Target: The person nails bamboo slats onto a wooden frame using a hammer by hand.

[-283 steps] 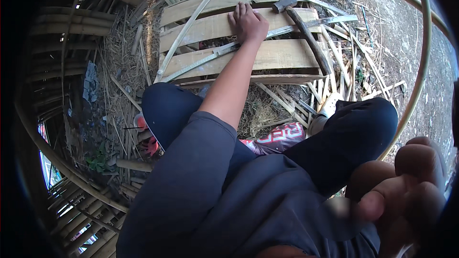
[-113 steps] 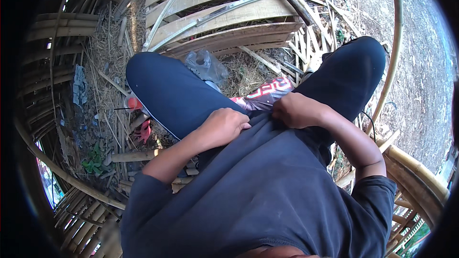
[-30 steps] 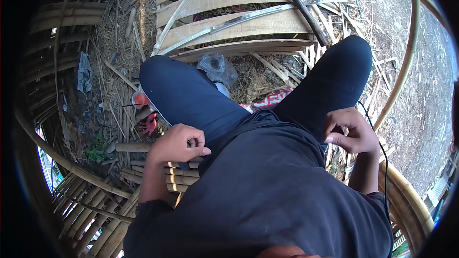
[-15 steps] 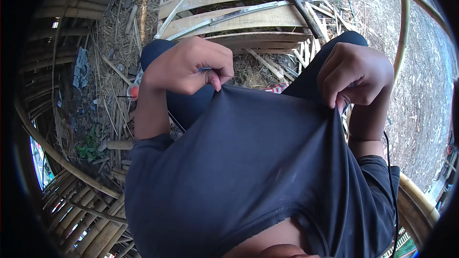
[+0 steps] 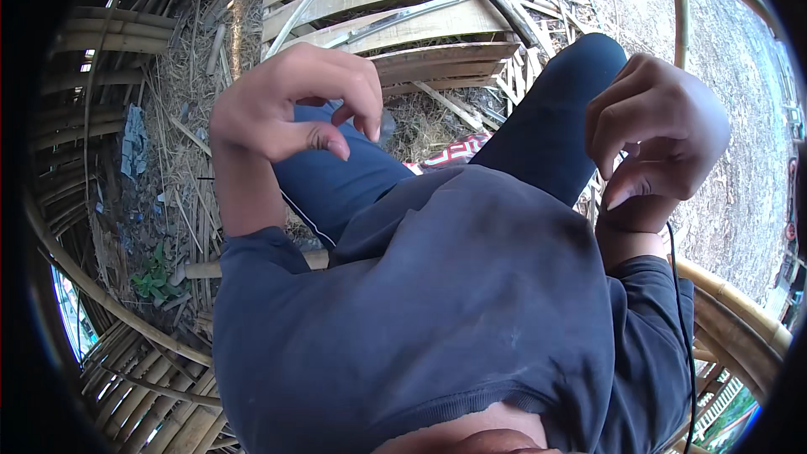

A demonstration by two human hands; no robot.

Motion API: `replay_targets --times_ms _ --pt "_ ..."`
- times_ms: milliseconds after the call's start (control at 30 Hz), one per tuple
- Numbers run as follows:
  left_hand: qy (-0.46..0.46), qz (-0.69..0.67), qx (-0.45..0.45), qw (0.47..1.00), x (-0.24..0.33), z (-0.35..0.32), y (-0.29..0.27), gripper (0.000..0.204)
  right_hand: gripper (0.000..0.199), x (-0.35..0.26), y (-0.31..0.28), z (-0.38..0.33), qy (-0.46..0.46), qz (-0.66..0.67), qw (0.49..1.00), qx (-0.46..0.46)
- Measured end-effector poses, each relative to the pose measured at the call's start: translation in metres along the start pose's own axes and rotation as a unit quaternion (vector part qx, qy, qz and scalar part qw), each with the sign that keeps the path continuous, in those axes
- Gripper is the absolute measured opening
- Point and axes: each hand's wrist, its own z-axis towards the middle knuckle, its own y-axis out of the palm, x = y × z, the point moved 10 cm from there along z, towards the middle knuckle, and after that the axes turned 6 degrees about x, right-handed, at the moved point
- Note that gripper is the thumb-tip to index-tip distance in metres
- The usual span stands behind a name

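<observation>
Over lap, w/ slatted wooden pallet [image 5: 395, 13] beyond: dark navy cotton shirt [image 5: 454, 303] hangs loose on torso, both hands raised just above it.
Shirt looks soft, light, floppy; best pinched at hem. Left hand [image 5: 290, 105] & right hand [image 5: 656, 130]: fingers curled, apart, gripping nothing.

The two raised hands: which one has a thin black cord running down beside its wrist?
The right hand. A thin black cord runs down from below its wrist along the dark sleeve; the left hand has none beside it.
</observation>
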Motion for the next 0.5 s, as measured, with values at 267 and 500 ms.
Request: replay_targets --times_ms 267,500 --pt "0.341 0.002 -0.085 0.936 0.172 -0.01 0.076 0.019 0.012 -0.125 0.084 0.003 -0.296 -0.009 0.951 -0.09" --pt "0.391 0.087 -0.144 0.905 0.197 -0.017 0.101 0.017 0.013 -0.144 0.081 0.001 -0.39 0.046 0.919 0.039"
